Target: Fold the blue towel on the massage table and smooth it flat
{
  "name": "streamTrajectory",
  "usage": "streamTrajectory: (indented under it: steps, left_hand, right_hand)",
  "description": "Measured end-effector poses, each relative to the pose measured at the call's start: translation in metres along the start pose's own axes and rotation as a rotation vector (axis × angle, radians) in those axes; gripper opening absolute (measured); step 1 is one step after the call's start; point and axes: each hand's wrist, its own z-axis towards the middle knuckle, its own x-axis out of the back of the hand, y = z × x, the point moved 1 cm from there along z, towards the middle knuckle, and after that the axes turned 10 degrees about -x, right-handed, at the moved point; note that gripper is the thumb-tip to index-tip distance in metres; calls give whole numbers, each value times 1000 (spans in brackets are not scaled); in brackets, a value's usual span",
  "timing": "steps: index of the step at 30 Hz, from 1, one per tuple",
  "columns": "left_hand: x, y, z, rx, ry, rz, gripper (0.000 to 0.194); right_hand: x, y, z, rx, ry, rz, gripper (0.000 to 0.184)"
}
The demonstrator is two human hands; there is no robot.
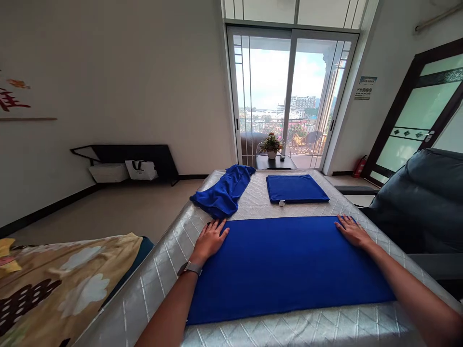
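Observation:
A blue towel [289, 265] lies spread as a flat rectangle on the quilted silver mattress [170, 265]. My left hand [211, 238] rests on its far left corner, fingers stretched out. On the far right corner lies my right hand [353, 231], flat with its fingers extended. Just beyond my left hand is a crumpled blue cloth [226, 193]. A neatly folded blue stack [296, 188] with a small white tag sits farther back on the right, apart from both hands.
Left of the mattress is a patterned blanket [83, 279]. A dark leather armchair [427, 197] stands close on the right. Behind the mattress, a potted plant [271, 145] sits on a small dark table before a sliding glass door. White bags [142, 170] are by the left wall.

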Motion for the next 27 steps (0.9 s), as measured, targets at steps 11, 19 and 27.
streamTrajectory:
  steps: [11, 19, 27]
  left_hand:
    - [6, 8, -6, 8, 30, -34, 62]
    - [8, 9, -6, 2, 29, -20, 61]
    - [-3, 1, 0, -3, 35, -26, 63]
  right_hand:
    - [30, -236, -160, 427, 73, 154, 75]
    - [12, -347, -275, 747, -194, 325, 79]
    - [9, -312, -275, 689, -224, 316, 81]
